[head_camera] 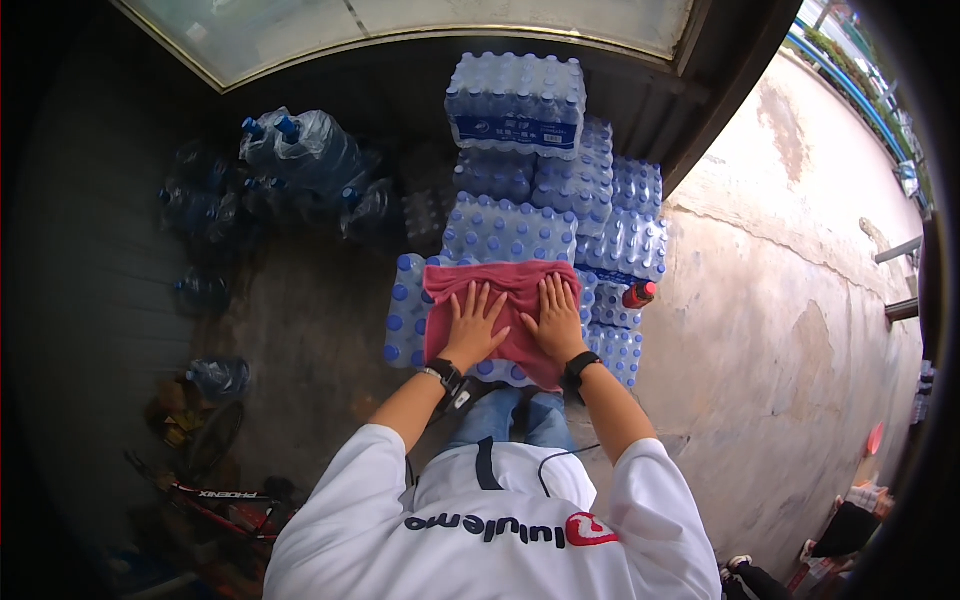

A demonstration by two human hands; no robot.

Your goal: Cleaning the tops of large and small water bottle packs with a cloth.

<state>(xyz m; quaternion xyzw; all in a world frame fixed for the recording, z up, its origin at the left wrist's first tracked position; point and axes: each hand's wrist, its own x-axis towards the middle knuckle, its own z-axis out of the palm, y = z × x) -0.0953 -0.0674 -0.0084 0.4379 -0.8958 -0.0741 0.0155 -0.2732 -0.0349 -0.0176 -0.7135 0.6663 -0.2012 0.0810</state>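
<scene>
Spread over a shrink-wrapped pack of blue-capped water bottles (pixel 406 315) is a pink cloth (pixel 517 330), wrinkled along its far edge. My left hand (pixel 474 326) lies palm down on the cloth with its fingers fanned. To the right, my right hand (pixel 556 319) also presses flat on it, fingers closer together and thumb apart. Both hands hold nothing. The cloth hides most of the pack's caps; blue caps show along its left and near edges. Each wrist wears a dark band.
More wrapped bottle packs (pixel 514 112) are stacked beyond and to the right. A red-capped bottle (pixel 639 295) stands on the right-hand packs. Large water jugs (pixel 315 150) sit at the left, above a red bicycle (pixel 225 510). Concrete floor (pixel 750 360) extends right; part of another person shows lower right.
</scene>
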